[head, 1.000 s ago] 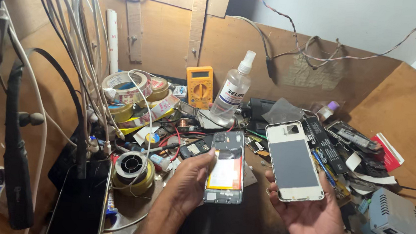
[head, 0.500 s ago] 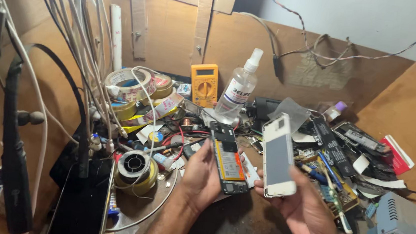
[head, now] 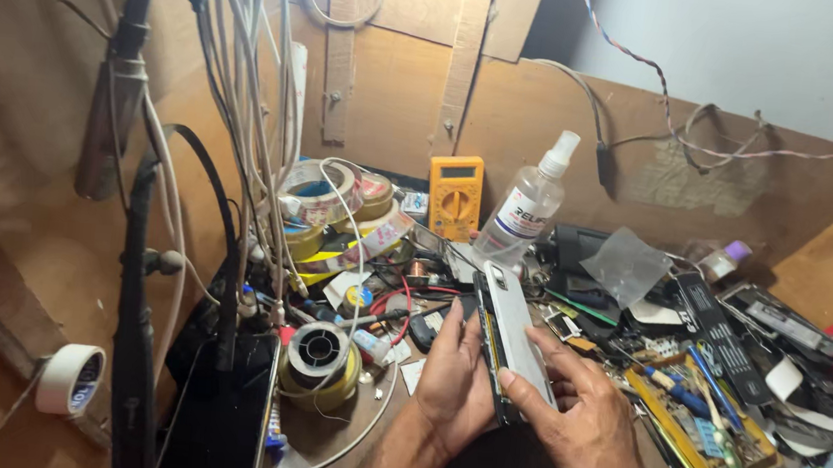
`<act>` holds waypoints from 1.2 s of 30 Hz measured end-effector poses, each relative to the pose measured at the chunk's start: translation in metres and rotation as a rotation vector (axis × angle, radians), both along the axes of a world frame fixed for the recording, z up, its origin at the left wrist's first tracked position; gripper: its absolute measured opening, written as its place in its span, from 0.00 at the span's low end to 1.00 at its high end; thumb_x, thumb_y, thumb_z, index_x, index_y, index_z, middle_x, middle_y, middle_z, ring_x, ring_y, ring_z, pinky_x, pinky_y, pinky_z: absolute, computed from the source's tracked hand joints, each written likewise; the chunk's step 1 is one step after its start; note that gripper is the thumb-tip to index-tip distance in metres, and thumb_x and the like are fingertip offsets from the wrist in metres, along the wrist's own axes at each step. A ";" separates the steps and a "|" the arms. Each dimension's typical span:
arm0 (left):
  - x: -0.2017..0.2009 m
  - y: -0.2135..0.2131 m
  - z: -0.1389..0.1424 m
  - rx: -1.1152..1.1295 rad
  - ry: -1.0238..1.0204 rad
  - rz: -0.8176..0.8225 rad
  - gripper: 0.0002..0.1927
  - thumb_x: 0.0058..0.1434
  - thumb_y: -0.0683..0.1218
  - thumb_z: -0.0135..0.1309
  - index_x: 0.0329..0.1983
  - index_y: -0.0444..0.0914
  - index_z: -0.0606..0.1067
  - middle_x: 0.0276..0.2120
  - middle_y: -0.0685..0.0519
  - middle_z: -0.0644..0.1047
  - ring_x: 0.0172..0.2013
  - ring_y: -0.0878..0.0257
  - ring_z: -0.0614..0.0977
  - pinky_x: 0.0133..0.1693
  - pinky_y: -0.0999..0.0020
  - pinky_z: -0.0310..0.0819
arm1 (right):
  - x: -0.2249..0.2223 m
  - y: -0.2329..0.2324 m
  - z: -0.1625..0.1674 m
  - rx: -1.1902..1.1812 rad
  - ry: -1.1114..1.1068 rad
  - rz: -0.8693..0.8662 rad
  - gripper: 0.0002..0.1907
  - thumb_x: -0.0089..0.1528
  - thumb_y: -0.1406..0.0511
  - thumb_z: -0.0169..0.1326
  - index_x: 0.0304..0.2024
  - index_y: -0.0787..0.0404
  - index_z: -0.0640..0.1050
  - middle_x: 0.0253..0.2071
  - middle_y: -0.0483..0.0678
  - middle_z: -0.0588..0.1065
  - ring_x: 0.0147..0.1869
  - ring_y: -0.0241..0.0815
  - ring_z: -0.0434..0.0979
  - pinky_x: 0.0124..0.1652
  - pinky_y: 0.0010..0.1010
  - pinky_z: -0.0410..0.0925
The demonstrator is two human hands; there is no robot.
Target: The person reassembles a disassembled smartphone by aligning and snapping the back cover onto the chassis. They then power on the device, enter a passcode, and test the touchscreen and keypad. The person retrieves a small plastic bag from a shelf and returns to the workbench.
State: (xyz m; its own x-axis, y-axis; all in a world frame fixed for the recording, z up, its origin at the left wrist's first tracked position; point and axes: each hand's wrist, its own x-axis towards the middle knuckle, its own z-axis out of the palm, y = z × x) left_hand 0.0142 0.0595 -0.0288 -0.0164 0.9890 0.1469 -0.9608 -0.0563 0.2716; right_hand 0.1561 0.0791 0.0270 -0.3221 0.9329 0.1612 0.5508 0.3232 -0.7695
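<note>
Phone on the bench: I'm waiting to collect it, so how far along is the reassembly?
Both hands, left hand and right hand, press the white back cover against the phone body. The halves are lined up edge to edge, not visibly seated. Whether it is fastened cannot be told.

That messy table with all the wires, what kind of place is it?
Probably a phone repair bench. Both hands hold an opened phone, and around it lie a yellow multimeter, a solder spool and loose circuit boards.
</note>
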 end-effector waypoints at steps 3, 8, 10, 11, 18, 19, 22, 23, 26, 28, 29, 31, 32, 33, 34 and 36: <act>0.000 -0.002 0.001 0.058 0.002 -0.003 0.35 0.73 0.66 0.25 0.73 0.44 0.63 0.58 0.45 0.73 0.59 0.49 0.74 0.63 0.49 0.67 | -0.002 -0.001 0.003 0.003 -0.026 0.010 0.31 0.50 0.52 0.70 0.57 0.45 0.81 0.45 0.50 0.82 0.41 0.43 0.86 0.42 0.34 0.78; 0.002 0.000 0.001 0.010 0.030 0.023 0.35 0.72 0.66 0.27 0.72 0.43 0.63 0.58 0.46 0.72 0.59 0.50 0.75 0.63 0.49 0.67 | -0.005 -0.003 0.008 -0.013 -0.074 0.000 0.30 0.50 0.51 0.70 0.55 0.44 0.82 0.47 0.48 0.82 0.41 0.43 0.87 0.41 0.35 0.79; 0.002 0.002 0.000 -0.064 0.014 0.021 0.35 0.72 0.67 0.28 0.71 0.41 0.63 0.59 0.45 0.72 0.59 0.49 0.75 0.63 0.49 0.67 | -0.005 -0.006 0.009 -0.020 -0.098 -0.007 0.30 0.50 0.50 0.70 0.56 0.42 0.82 0.47 0.48 0.82 0.41 0.43 0.87 0.41 0.35 0.79; 0.002 0.003 0.000 -0.072 0.017 0.023 0.36 0.72 0.67 0.29 0.71 0.41 0.63 0.59 0.45 0.72 0.59 0.50 0.75 0.63 0.49 0.67 | -0.006 -0.006 0.010 -0.014 -0.108 -0.013 0.31 0.50 0.50 0.70 0.57 0.42 0.82 0.47 0.48 0.81 0.41 0.44 0.86 0.41 0.35 0.78; 0.002 0.005 -0.006 -0.095 -0.001 0.008 0.34 0.71 0.67 0.32 0.70 0.42 0.62 0.57 0.46 0.71 0.58 0.50 0.75 0.61 0.47 0.69 | -0.008 -0.008 0.010 -0.054 -0.111 -0.028 0.30 0.50 0.50 0.70 0.55 0.41 0.82 0.44 0.49 0.80 0.40 0.44 0.87 0.39 0.36 0.79; 0.001 0.005 -0.007 -0.085 -0.003 0.003 0.34 0.71 0.67 0.32 0.71 0.42 0.62 0.57 0.46 0.71 0.58 0.50 0.75 0.61 0.47 0.69 | -0.008 -0.008 0.010 -0.043 -0.113 -0.028 0.30 0.50 0.50 0.69 0.55 0.40 0.82 0.44 0.48 0.80 0.40 0.43 0.86 0.39 0.36 0.79; 0.000 0.005 -0.008 -0.101 -0.005 -0.022 0.34 0.70 0.68 0.32 0.70 0.44 0.62 0.56 0.46 0.71 0.57 0.48 0.74 0.59 0.45 0.69 | -0.008 -0.009 0.005 -0.022 -0.134 -0.030 0.30 0.50 0.50 0.69 0.56 0.39 0.82 0.42 0.48 0.81 0.38 0.43 0.86 0.39 0.35 0.78; 0.000 0.006 -0.008 -0.093 -0.007 -0.015 0.34 0.70 0.68 0.33 0.71 0.43 0.62 0.57 0.46 0.71 0.57 0.48 0.74 0.60 0.45 0.70 | -0.007 -0.008 0.004 -0.013 -0.145 -0.034 0.30 0.50 0.49 0.69 0.56 0.38 0.82 0.40 0.49 0.80 0.38 0.43 0.86 0.39 0.35 0.78; 0.000 0.005 -0.009 -0.102 -0.006 -0.008 0.35 0.71 0.68 0.33 0.72 0.43 0.62 0.58 0.46 0.71 0.59 0.49 0.74 0.60 0.46 0.70 | -0.007 -0.007 0.000 -0.020 -0.140 -0.020 0.30 0.51 0.50 0.69 0.56 0.38 0.81 0.38 0.49 0.79 0.37 0.43 0.85 0.38 0.35 0.78; 0.000 0.005 -0.009 -0.146 0.009 -0.025 0.35 0.69 0.68 0.32 0.71 0.45 0.62 0.57 0.47 0.71 0.58 0.49 0.74 0.59 0.45 0.71 | -0.006 -0.007 -0.002 -0.020 -0.133 -0.008 0.30 0.51 0.50 0.69 0.57 0.38 0.81 0.37 0.50 0.78 0.36 0.43 0.85 0.37 0.35 0.78; -0.001 0.006 -0.010 -0.142 0.013 -0.021 0.34 0.70 0.68 0.32 0.71 0.45 0.62 0.57 0.47 0.72 0.58 0.49 0.75 0.59 0.46 0.72 | -0.006 -0.007 -0.003 -0.015 -0.133 -0.004 0.30 0.51 0.50 0.69 0.57 0.37 0.81 0.36 0.50 0.77 0.36 0.43 0.85 0.37 0.35 0.78; -0.001 0.006 -0.011 -0.138 0.017 -0.010 0.34 0.70 0.68 0.33 0.70 0.45 0.63 0.57 0.47 0.73 0.58 0.50 0.76 0.58 0.47 0.72 | -0.006 -0.008 -0.004 -0.011 -0.141 0.009 0.31 0.52 0.49 0.68 0.59 0.37 0.80 0.36 0.51 0.77 0.36 0.43 0.85 0.37 0.35 0.77; -0.001 0.006 -0.011 -0.111 0.015 -0.008 0.33 0.71 0.68 0.33 0.70 0.44 0.63 0.56 0.47 0.72 0.56 0.51 0.76 0.57 0.47 0.72 | -0.006 -0.009 -0.004 -0.012 -0.146 0.017 0.32 0.52 0.49 0.68 0.60 0.36 0.80 0.36 0.51 0.77 0.36 0.42 0.85 0.37 0.35 0.77; -0.001 0.006 -0.011 -0.086 0.012 -0.006 0.33 0.72 0.67 0.34 0.70 0.44 0.63 0.54 0.48 0.72 0.55 0.51 0.76 0.57 0.48 0.72 | -0.006 -0.009 -0.005 -0.013 -0.153 0.025 0.33 0.52 0.49 0.68 0.61 0.36 0.80 0.37 0.51 0.76 0.35 0.42 0.85 0.37 0.36 0.77; -0.001 0.006 -0.012 -0.060 0.010 -0.005 0.32 0.73 0.67 0.34 0.69 0.44 0.64 0.53 0.48 0.72 0.53 0.51 0.76 0.56 0.48 0.73 | -0.005 -0.009 -0.005 -0.005 -0.175 0.029 0.33 0.52 0.48 0.67 0.62 0.36 0.79 0.37 0.50 0.77 0.37 0.42 0.84 0.38 0.35 0.77; -0.001 0.006 -0.012 -0.077 0.018 -0.019 0.32 0.72 0.68 0.34 0.68 0.44 0.64 0.51 0.48 0.73 0.51 0.52 0.76 0.54 0.48 0.73 | -0.003 -0.009 -0.004 0.015 -0.219 0.035 0.34 0.53 0.48 0.66 0.63 0.35 0.79 0.38 0.50 0.77 0.39 0.42 0.81 0.40 0.33 0.77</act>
State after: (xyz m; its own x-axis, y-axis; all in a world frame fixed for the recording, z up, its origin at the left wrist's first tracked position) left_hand 0.0134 0.0660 -0.0404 0.0043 0.9975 0.0701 -0.9565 -0.0164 0.2913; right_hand 0.1531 0.0704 0.0226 -0.3834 0.9184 0.0974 0.6926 0.3557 -0.6275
